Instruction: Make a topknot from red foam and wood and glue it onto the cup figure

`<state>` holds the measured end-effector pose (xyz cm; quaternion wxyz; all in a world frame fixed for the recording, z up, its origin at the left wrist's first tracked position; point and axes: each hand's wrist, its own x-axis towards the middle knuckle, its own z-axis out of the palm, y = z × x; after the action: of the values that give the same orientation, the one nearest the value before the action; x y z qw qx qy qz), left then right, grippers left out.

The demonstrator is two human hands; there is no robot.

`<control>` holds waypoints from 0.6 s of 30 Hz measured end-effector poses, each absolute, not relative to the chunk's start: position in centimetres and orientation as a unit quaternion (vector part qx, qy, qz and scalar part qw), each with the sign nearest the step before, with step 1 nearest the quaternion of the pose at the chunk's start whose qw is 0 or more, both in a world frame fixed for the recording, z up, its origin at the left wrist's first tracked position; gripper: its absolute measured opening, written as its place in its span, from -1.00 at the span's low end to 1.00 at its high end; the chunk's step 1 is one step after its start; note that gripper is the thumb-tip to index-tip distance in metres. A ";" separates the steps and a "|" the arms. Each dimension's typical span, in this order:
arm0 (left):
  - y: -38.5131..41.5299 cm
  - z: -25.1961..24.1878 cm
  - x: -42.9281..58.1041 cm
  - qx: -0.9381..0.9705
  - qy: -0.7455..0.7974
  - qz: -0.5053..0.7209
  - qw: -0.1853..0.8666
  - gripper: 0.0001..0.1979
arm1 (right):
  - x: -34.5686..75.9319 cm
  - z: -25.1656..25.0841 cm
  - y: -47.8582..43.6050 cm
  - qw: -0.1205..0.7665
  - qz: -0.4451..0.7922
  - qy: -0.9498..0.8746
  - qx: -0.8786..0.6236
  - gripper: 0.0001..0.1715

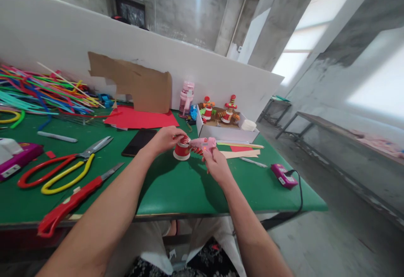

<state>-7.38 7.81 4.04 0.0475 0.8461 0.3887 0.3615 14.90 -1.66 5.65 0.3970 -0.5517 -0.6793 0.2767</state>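
A small red paper-cup figure (pixel 182 150) with a white rim stands on the green table in front of me. My left hand (pixel 168 139) is closed at its top, fingers pinching the striped red-and-white piece there. My right hand (pixel 216 163) grips a pink hot glue gun (pixel 205 144) with a small orange light on its side. The glue gun's nozzle points left and meets the figure's side, near a striped coiled arm (pixel 196 150). Whether the tip touches the figure I cannot tell.
Scissors (pixel 85 153) and a red-handled knife (pixel 82 193) lie left, near a black phone (pixel 139 141). A white box (pixel 227 133) with two finished-looking cup figures stands behind. Pipe cleaners (pixel 47 89) pile up back left; a purple power strip (pixel 284 176) with a cable sits right.
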 end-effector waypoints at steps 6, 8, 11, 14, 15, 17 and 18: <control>7.8 4.1 -7.3 0.846 0.382 0.368 0.049 -0.77 | 14.6 6.3 -1.6 0.381 0.281 -0.681 -0.558 -0.83; 7.8 4.1 -7.4 0.846 0.382 0.369 0.050 -0.77 | 14.4 6.3 -1.5 0.384 0.308 -0.662 -0.565 -0.83; 7.8 4.2 -7.4 0.845 0.385 0.368 0.053 -0.76 | 14.2 6.1 -1.6 0.399 0.351 -0.624 -0.574 -0.81; 7.4 4.5 -7.4 0.845 0.386 0.363 0.069 -0.76 | 14.1 5.8 -1.7 0.416 0.368 -0.604 -0.571 -0.78; 7.3 4.6 -7.5 0.846 0.384 0.362 0.080 -0.76 | 14.1 5.8 -1.8 0.418 0.370 -0.603 -0.570 -0.77; 6.9 4.8 -7.5 0.845 0.381 0.361 0.103 -0.76 | 14.2 5.8 -1.8 0.420 0.374 -0.604 -0.565 -0.74; 6.7 4.9 -7.5 0.844 0.379 0.362 0.113 -0.75 | 14.2 5.8 -1.9 0.421 0.376 -0.605 -0.562 -0.72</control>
<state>-7.50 6.74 4.89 0.1129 0.8440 0.3791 0.3621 14.20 -1.85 5.78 0.4206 -0.5617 -0.6054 0.3756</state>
